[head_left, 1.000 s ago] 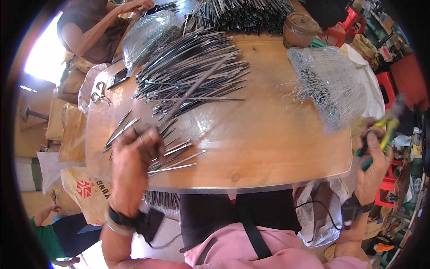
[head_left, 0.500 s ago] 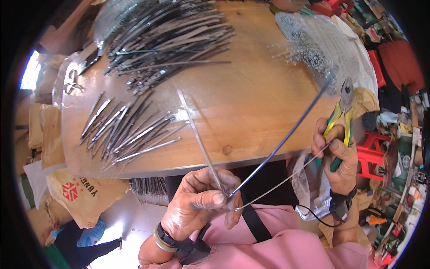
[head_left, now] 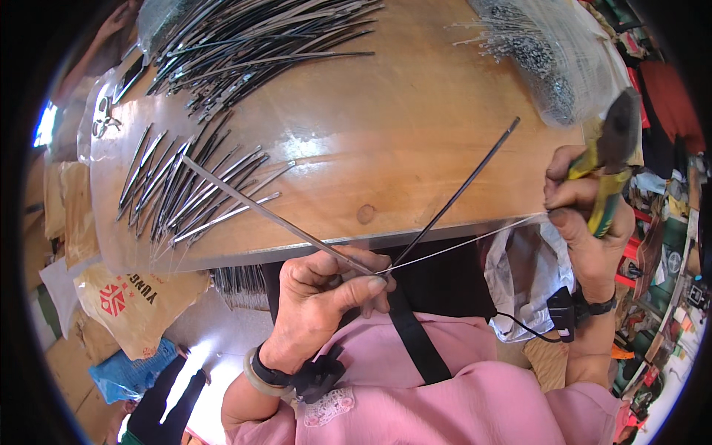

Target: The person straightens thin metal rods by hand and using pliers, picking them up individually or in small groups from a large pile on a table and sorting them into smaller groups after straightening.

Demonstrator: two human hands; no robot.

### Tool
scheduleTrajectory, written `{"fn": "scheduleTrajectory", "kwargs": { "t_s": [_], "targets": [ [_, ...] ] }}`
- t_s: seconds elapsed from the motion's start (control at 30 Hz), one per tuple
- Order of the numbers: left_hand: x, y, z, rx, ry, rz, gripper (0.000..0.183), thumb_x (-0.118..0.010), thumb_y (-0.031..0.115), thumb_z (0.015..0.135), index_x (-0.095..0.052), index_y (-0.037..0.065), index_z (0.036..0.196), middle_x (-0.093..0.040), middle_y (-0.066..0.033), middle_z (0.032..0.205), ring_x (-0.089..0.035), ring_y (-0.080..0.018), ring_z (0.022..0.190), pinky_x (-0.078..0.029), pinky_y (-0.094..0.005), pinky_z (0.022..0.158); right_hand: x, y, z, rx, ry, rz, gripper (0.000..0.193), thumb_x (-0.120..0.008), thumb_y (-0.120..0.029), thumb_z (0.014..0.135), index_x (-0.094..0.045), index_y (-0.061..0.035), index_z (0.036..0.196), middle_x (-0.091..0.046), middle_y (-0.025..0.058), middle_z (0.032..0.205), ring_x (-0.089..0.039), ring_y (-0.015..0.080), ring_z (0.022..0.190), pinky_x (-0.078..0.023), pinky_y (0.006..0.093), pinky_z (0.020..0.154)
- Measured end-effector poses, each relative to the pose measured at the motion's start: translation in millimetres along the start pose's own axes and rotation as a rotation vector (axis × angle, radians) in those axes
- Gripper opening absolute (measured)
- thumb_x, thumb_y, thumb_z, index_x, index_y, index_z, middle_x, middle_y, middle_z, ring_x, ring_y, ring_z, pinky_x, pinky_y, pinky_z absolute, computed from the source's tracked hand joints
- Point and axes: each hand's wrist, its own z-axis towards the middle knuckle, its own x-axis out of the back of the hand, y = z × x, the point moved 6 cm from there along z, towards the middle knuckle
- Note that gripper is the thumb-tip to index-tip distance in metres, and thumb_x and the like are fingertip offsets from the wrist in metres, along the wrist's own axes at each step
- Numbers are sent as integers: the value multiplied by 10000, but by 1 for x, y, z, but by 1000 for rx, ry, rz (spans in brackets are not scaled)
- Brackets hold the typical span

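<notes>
Over the table's near edge, my left hand [head_left: 319,297] pinches a thin metal strip between thumb and fingers. From that grip a silvery arm [head_left: 274,215] slants up to the left and a dark arm [head_left: 460,189] up to the right, forming a V; fingers hide where they meet. A thin pale wire [head_left: 475,239] runs nearly straight from the pinch to my right hand [head_left: 586,215], whose thumb and finger close on its end. Yellow-and-green-handled pliers [head_left: 619,133], slightly blurred, are also held in that hand, jaws pointing up.
A large heap of dark metal strips [head_left: 252,52] lies at the table's far left, with a smaller spread bunch [head_left: 200,185] nearer. A clear plastic bag of wires [head_left: 564,67] sits far right. Scissors [head_left: 104,119] rest by the left edge. Below hangs a brown paper bag [head_left: 133,304].
My right hand has moved right and upward with the pliers, and the curved wire has become nearly straight. The silvery arm has tipped further left; the left hand keeps its pinch.
</notes>
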Motion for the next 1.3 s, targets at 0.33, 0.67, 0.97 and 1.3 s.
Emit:
{"fn": "scheduleTrajectory", "kwargs": {
  "t_s": [0.33,0.67,0.97,1.3],
  "targets": [
    [-9,-11,4,185,-86,120,161,-668,-100,816,-661,-88,976,-698,-132,839,-676,-174,705,-547,-262,634,-57,-22,19,319,-368,-466,248,-703,-80,617,-614,10,829,-571,134,996,-560,315,862,-384,471,886],
    [-4,12,5,74,-209,402,292,-559,-117,871,-644,-69,1146,-654,-118,1085,-636,-185,956,-501,-284,876,-68,-16,7,321,-365,-397,268,-663,-64,551,-620,18,802,-563,128,964,-546,305,798,-368,452,839],
    [-31,0,13,384,-293,186,283,-693,121,860,-602,-26,1084,-671,-66,881,-627,-123,724,-511,-272,638,-79,-42,3,371,-370,-323,276,-665,-77,514,-619,-17,779,-580,126,989,-557,275,761,-362,480,813],
    [-20,-15,2,250,-18,-254,169,-573,133,951,-588,-23,1015,-525,-31,663,-382,-68,460,-287,-211,427,-68,-27,2,323,-170,-411,206,-698,-74,587,-611,-21,765,-581,119,1001,-559,307,887,-396,461,790]
  ]
}}
